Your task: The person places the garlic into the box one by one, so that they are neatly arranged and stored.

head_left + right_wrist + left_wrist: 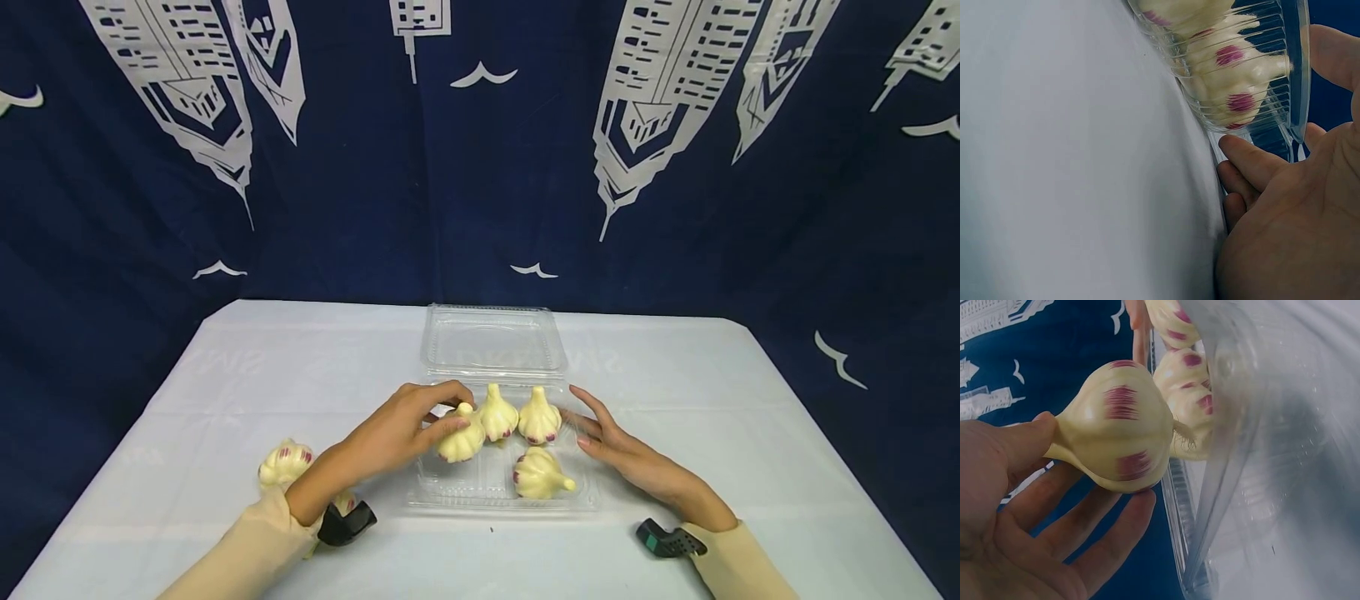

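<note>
In the left wrist view, a garlic bulb (1119, 428), cream with purple patches, is gripped by my left hand (1054, 506), thumb at its neck and fingers around its underside. From the head view, this left hand (420, 421) holds it over the left part of a clear plastic clamshell box (465, 500). Two garlic bulbs (539, 417) stand in the back of the box, and another garlic bulb (540, 473) lies on its side at the front right. My right hand (637, 458) rests against the right wall of the box, fingers extended, thumb (1335, 56) near the rim.
The box's lid (495, 340) lies folded back behind its base. More garlic bulbs (287, 462) sit on the white table (712, 400) at the left, partly covered by my left forearm. A dark blue printed curtain (450, 183) hangs behind the table.
</note>
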`<state>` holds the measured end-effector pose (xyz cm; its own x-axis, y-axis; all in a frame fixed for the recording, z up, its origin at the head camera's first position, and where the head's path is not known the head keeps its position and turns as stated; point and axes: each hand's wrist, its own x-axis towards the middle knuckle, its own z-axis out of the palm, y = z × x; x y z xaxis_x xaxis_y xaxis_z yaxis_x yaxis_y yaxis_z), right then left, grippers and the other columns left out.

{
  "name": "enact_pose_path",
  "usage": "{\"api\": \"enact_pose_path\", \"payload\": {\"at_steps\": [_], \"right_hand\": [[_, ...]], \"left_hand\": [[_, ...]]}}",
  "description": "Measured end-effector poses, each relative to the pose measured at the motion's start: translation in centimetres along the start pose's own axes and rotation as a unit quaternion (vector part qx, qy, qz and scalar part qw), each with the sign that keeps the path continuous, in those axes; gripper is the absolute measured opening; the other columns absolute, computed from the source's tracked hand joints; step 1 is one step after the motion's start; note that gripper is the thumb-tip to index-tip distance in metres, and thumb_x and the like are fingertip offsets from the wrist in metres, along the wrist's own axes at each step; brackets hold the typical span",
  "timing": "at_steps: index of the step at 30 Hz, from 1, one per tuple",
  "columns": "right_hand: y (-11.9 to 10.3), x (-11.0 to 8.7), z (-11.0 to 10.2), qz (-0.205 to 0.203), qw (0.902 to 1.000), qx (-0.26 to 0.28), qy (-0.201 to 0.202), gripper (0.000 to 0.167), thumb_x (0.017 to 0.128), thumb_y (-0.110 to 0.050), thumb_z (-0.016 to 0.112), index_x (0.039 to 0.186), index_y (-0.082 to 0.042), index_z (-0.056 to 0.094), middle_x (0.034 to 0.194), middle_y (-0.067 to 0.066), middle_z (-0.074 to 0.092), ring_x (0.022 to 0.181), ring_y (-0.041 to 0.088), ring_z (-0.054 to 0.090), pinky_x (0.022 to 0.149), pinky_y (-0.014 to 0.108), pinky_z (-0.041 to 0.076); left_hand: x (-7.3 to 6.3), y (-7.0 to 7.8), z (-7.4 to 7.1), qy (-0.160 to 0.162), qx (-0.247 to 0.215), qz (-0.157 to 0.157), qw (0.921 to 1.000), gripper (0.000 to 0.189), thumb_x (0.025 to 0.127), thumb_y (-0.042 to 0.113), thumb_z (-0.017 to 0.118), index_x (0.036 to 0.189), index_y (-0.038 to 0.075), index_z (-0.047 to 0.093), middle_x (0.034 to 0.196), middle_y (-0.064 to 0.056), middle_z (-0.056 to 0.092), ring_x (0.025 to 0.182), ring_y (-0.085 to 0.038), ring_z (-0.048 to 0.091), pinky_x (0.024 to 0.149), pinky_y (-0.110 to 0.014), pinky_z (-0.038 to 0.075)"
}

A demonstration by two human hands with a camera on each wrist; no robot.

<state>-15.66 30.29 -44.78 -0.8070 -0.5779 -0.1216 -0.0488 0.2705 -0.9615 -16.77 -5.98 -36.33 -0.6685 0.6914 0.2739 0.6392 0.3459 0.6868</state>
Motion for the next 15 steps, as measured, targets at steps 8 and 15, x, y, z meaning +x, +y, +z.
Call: {"api": "enact_pose_path", "payload": {"at_steps": [8, 15], "right_hand": [[-0.1, -0.1, 0.0, -0.008, 0.9999, -0.007, -0.004, 0.069, 0.110, -0.019, 0.037, 0.160, -0.030, -0.009, 0.163, 0.028, 0.013, 0.150, 0.048, 0.000, 0.111, 0.077, 0.002], [-0.1, -0.1, 0.0, -0.002, 1.0000, -0.002, -0.002, 0.069, 0.110, -0.019, 0.037, 0.160, -0.032, -0.008, 0.164, 0.026, 0.012, 0.150, 0.046, 0.000, 0.113, 0.075, 0.002]], "left_hand": [[0.7, 0.2, 1.2, 0.003, -0.023, 0.009, 0.9997, 0.012, 0.098, 0.015, 0.064, 0.109, 0.010, 0.065, 0.113, -0.006, 0.073, 0.111, -0.023, 0.069, 0.079, -0.026, 0.059], [1.2, 0.7, 2.3, -0.003, -0.010, -0.007, 0.9999, 0.010, 0.096, 0.014, 0.068, 0.105, 0.011, 0.067, 0.108, -0.002, 0.074, 0.108, -0.019, 0.069, 0.078, -0.021, 0.057]]}}
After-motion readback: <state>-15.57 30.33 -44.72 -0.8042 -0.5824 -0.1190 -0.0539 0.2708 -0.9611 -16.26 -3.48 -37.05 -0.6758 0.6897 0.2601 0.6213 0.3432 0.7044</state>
